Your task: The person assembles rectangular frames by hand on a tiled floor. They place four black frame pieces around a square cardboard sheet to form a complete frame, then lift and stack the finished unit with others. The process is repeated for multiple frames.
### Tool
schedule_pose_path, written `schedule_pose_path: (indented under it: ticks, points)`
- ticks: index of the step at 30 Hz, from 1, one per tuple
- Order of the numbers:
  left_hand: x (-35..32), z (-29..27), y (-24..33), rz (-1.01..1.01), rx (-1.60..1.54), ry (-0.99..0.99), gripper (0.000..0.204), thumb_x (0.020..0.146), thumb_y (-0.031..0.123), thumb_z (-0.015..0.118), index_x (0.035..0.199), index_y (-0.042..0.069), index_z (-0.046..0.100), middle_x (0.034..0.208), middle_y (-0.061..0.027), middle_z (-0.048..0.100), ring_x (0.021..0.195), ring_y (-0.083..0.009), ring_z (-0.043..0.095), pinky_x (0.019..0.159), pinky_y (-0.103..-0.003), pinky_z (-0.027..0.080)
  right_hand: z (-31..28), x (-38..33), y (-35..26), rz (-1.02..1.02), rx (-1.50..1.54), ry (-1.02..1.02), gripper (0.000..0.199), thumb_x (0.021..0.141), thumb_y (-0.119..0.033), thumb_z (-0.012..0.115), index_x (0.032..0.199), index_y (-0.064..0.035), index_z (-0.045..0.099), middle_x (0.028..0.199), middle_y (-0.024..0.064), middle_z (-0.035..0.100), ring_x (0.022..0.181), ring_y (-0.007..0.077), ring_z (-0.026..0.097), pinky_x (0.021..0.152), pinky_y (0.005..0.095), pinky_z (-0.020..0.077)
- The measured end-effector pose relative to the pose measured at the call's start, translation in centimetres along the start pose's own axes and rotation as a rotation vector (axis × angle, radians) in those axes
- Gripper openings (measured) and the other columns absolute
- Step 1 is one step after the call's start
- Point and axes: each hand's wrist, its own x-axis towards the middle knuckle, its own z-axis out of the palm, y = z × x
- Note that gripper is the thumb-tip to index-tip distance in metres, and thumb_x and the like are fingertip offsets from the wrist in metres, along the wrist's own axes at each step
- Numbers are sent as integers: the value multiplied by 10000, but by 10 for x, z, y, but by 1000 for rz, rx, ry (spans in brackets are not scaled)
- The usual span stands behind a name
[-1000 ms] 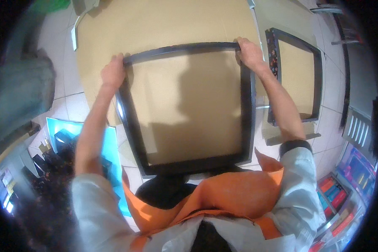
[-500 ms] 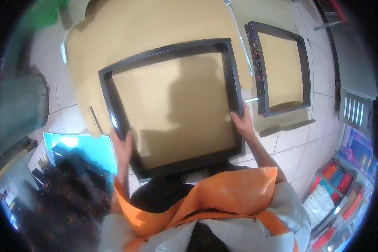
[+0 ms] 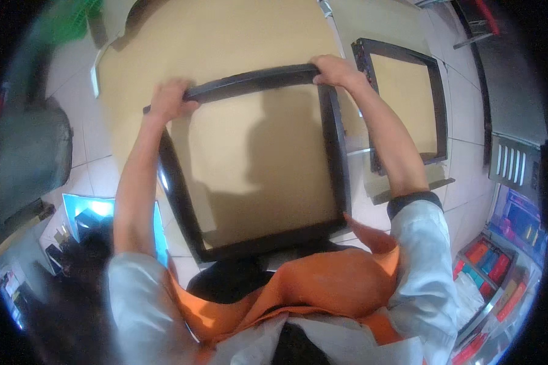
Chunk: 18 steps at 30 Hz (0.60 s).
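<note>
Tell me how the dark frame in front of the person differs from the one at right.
The front frame looks larger than the right frame. The left hand and right hand hold the front frame's far side; neither holds the right frame. Both are dark and four-sided, with tan surface showing inside.

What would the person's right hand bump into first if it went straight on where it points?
The right hand touches the black rectangular frame near its far right corner. Past that, it would probably meet the flat tan cardboard-like sheet, though depth is unclear.
</note>
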Motion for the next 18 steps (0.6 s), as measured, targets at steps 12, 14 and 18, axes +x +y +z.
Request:
schedule_pose_path:
  ticks: [12, 14, 18]
  points:
    - [-7, 29, 14, -93, -165, 131, 204, 756, 129, 544, 955, 123, 586, 891, -98, 595, 832, -288, 574, 710, -390, 457, 33, 4, -3, 41, -47, 154, 197, 735, -30, 512, 922, -22, 450, 902, 190, 566, 873, 357, 571, 739, 429, 476]
    - [-7, 31, 18, -89, -169, 151, 188, 759, 118, 536, 941, 119, 583, 875, -98, 593, 827, -291, 573, 708, -390, 456, 33, 3, -2, 87, -12, 96, 208, 741, -34, 504, 940, -32, 446, 938, 188, 555, 914, 352, 555, 742, 429, 472]
    - [-3, 32, 14, -100, -98, 124, 159, 766, 106, 522, 917, 105, 572, 856, -103, 586, 809, -299, 575, 688, -388, 462, 45, -3, -18, 199, -59, 306, 218, 735, -33, 508, 942, -56, 442, 965, 166, 546, 966, 355, 525, 739, 436, 472]
